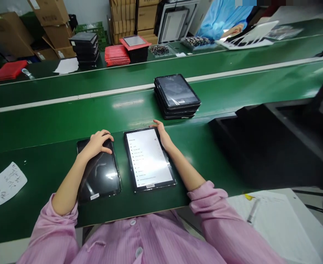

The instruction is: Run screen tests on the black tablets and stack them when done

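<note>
On the green bench lie two tablets side by side. The left tablet (101,176) has a dark screen and a small white label at its bottom edge. My left hand (98,143) rests over its top part, fingers spread and bent across the upper right edge. The right tablet (150,161) is lit, showing a white screen with a list. At its upper right corner is my right hand (161,135), fingers apart and touching the edge. Beyond it stands a stack of dark tablets (178,96).
Black trays (271,143) stand at the right. A handwritten note (9,182) lies at the left. Papers (277,220) with a pen (253,212) are at the lower right. Across the bench are red pouches (116,55), another tablet stack (86,49) and a person in blue (219,18).
</note>
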The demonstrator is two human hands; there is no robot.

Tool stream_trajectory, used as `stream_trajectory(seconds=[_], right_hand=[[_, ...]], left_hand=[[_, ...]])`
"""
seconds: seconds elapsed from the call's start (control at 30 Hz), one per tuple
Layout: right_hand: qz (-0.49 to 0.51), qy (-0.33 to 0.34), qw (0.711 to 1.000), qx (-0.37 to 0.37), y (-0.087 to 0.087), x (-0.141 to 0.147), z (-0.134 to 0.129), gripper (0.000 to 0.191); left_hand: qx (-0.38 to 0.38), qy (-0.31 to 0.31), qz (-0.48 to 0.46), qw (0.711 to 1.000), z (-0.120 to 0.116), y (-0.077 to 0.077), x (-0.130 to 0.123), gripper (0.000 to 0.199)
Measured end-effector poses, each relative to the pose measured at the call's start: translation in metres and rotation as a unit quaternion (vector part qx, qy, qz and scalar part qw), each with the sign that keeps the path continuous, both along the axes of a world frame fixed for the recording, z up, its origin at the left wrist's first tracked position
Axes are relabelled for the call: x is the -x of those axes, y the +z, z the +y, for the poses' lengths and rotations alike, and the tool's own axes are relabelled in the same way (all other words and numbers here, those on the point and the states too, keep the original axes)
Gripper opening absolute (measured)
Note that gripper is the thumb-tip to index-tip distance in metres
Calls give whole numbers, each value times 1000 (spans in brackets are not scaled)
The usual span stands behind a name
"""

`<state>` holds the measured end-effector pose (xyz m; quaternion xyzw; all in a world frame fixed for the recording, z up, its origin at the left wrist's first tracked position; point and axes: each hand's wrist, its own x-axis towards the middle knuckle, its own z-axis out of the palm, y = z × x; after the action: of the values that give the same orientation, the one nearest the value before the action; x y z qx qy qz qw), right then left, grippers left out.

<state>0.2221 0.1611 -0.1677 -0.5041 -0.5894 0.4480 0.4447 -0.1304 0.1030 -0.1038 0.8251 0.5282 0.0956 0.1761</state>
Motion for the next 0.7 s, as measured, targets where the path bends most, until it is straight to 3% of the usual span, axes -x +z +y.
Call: stream_trajectory(seconds=[0.13, 0.3, 0.5, 0.6, 0.7], right_hand=[[37, 33, 999, 6, -3, 3, -5, 75], [48, 36, 998, -5, -6, -7, -10, 70], [47, 38, 998, -11, -4, -4, -10, 74], [70, 36, 997, -11, -1, -4, -12, 73], [86, 39, 996, -9, -1, -6, -13, 70]], left_hand=[[1, -32, -10, 999, -5, -2, -13, 53], [8, -21, 2, 1000, -8, 2, -19, 55], [27, -21, 16, 999, -9, 15, -27, 53], [68, -29, -4, 997, -11, 32, -6, 69], [149, 9, 0, 989, -16, 48, 38, 87]])
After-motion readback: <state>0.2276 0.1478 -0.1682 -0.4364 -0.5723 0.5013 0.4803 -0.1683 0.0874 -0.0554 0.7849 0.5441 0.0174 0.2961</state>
